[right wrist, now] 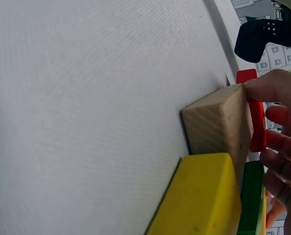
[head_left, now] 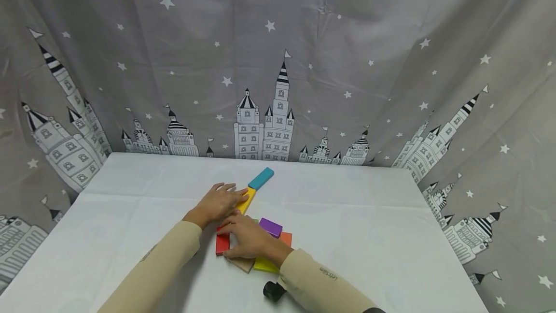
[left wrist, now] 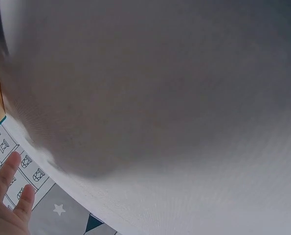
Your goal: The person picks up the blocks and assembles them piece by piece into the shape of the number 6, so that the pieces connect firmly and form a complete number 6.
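A yellow block (head_left: 247, 200) lies on the white table, its far end against a blue block (head_left: 261, 178). My left hand (head_left: 219, 202) reaches over the yellow block from the left, with fingertips on it and the outer fingers (left wrist: 7, 171) spread. A red block (head_left: 222, 242) is just nearer to me, turned more upright to the view. My right hand (head_left: 247, 236) holds it between the thumb at its near end and the fingers at its far end. Under and beside the right hand are a wooden block (right wrist: 216, 120) and another yellow block (right wrist: 196, 193).
Around my right wrist lie a purple block (head_left: 271, 227), an orange block (head_left: 285, 238) and a green block (right wrist: 252, 196). A dark wrist camera (head_left: 273, 291) sits by the right sleeve. Behind the white table (head_left: 369, 235) hangs a grey curtain (head_left: 330, 62) with printed castles.
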{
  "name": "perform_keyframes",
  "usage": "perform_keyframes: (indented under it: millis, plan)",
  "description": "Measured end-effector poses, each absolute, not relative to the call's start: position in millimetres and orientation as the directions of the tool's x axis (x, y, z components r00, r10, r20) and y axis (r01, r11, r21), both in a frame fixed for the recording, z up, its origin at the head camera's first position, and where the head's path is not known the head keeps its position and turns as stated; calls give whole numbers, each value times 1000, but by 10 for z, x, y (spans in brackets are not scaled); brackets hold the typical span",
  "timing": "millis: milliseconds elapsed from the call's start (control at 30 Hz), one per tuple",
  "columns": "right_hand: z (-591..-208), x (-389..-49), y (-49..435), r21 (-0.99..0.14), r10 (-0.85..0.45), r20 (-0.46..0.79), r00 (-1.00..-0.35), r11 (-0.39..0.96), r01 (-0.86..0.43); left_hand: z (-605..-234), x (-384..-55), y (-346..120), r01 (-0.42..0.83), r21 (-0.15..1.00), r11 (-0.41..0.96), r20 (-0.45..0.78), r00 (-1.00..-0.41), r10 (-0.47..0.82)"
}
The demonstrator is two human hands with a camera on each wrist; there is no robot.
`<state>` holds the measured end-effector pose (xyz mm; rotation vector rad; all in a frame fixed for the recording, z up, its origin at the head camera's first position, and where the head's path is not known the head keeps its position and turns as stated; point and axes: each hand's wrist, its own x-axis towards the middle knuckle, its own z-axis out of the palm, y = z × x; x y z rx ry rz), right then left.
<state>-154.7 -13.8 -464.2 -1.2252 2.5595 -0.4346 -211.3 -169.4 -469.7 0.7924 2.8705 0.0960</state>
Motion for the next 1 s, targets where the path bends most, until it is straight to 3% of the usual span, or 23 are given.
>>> perform_keyframes:
  millis: [1000]
  plan:
    - [-4661, -1564, -108, -385, -797, -104, -595, 584, -715, -4680, -2099, -1662, 487, 82, 869, -159, -855, 494]
